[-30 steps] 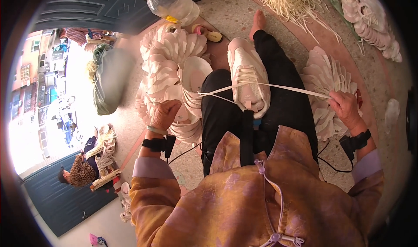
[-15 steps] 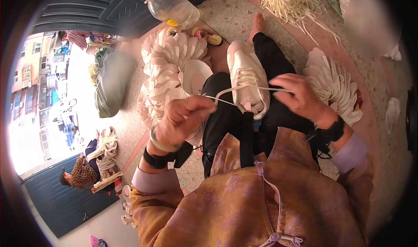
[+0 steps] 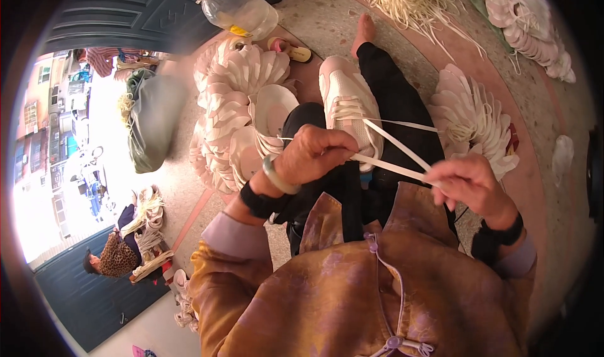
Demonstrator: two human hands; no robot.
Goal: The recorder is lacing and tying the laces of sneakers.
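Observation:
A white sneaker upper with pale pink trim sits between my knees, toe pointing away from me. A flat white shoelace runs from its eyelets, taut, to my right hand. That hand's fingers are closed on the lace, right of the shoe. Over the shoe's near end, my left hand pinches another stretch of lace, which also reaches my right hand. A thinner strand runs from the eyelets toward the right. My left hand covers part of the shoe's tongue and opening.
Fanned stacks of white shoe parts lie left, with another laced pile at right. A loose heap of laces, a large plastic bottle and a sandal are farther off. Someone in leopard print sits at far left.
My left hand has moved right, across the shoe's near end. My right hand has come down and closer to me, pulling the lace into two taut lengths. The view has shifted slightly.

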